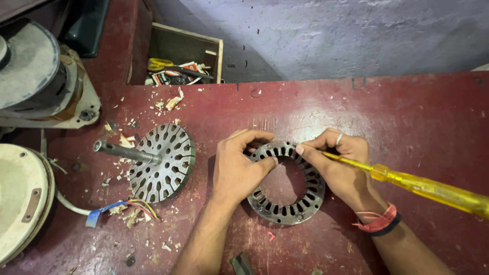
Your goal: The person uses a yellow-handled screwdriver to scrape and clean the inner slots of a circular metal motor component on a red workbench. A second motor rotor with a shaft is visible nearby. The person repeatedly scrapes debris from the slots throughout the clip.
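A dark metal ring with slots around its inner edge (293, 211) lies flat on the red table (407, 117). My left hand (237, 165) grips the ring's left side, thumb inside the hole and fingers over the rim. My right hand (338, 165) rests on the ring's right side and holds a screwdriver with a clear yellow handle (433, 188). Its tip is hidden under my fingers at the ring's upper edge.
A round slotted metal core on a steel shaft (160, 163) lies to the left, with coloured wires (127, 208) and scraps around it. Round motor covers (20, 201) sit at the far left. An open wooden box (183, 51) with scissors stands at the back.
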